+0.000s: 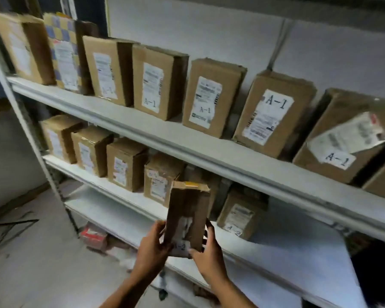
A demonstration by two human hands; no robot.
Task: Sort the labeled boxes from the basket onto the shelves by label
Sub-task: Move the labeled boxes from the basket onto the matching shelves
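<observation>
I hold a narrow brown cardboard box (187,210) upright in front of the middle shelf (287,258). Its label near the bottom reads A-2. My left hand (152,243) grips its lower left side and my right hand (207,252) grips its lower right side and bottom corner. The box sits just before a gap in the row, between a labelled box (159,181) on the left and another box marked A-2 (240,213) on the right. The upper shelf (187,143) carries several boxes marked A-1, such as one box (273,112) at the right.
The white metal rack has an upright post (42,161) on its left. A lower shelf (120,221) is bare at its left part. A small red and white carton (93,236) lies under the rack on the grey floor (42,263). The basket is out of view.
</observation>
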